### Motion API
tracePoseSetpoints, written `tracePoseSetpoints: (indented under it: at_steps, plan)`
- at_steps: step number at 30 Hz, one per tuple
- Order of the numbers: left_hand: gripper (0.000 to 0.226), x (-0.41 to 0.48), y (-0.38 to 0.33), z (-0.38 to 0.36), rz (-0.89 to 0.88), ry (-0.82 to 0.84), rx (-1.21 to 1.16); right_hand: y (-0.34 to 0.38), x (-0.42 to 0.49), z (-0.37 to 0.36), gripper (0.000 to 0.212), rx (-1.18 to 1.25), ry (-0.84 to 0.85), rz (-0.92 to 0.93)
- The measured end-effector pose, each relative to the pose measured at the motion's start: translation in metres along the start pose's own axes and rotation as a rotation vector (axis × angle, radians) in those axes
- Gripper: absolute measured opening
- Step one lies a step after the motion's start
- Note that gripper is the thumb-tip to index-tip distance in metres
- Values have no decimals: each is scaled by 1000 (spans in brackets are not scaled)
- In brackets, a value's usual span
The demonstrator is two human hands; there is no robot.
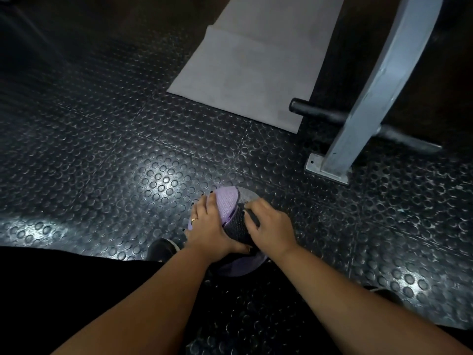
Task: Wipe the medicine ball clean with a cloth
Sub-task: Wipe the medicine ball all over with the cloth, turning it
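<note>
A medicine ball (pixel 227 203) with purple, grey and black panels sits on the studded black rubber floor just in front of me. My left hand (pixel 207 224), wearing a ring, lies flat on the ball's left side with its fingers spread over the purple panel. My right hand (pixel 271 224) is on the ball's right side. Its fingers curl over a small dark cloth (pixel 253 218) pressed against the black panel. Most of the cloth is hidden under that hand, and the hands cover the near part of the ball.
A grey mat (pixel 245 73) lies on the floor ahead. At right a grey metal post (pixel 378 93) stands on a bolted base plate (pixel 325 170), crossed by a black bar (pixel 314 112). My dark shoe (pixel 163 248) is just left of the ball.
</note>
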State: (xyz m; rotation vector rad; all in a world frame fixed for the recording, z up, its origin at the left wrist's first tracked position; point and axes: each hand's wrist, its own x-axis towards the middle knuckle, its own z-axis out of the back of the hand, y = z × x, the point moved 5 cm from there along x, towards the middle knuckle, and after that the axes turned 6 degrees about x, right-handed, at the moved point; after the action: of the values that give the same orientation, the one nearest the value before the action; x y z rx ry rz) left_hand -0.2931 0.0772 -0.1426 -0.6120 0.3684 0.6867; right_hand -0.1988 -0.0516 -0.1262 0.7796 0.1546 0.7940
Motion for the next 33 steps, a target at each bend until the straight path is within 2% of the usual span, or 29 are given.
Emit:
tracePoseSetpoints:
  at_steps: [3,6,10,13,21,27,33]
  plan:
    - [169,-7,11,-4,-42,-21,22,0,0,0,13,-27,-15,62]
    - [167,-10,12,-4,-52,-30,36,-12,16,-2,13,-3,-17,-99]
    - [164,-13,10,-4,-56,-28,41,-37,44,-10,19,-34,109,-291]
    - [163,-12,9,-3,-43,-28,23,-43,52,-10,20,10,147,-352]
    - [160,-10,6,2,-5,-27,-13,-5,6,1,12,169,3,-300]
    - [164,-10,7,1,-26,-13,-35,17,-10,-2,16,118,31,-121]
    - [161,-11,10,-2,-60,-51,15,-9,29,-5,14,-9,16,-270]
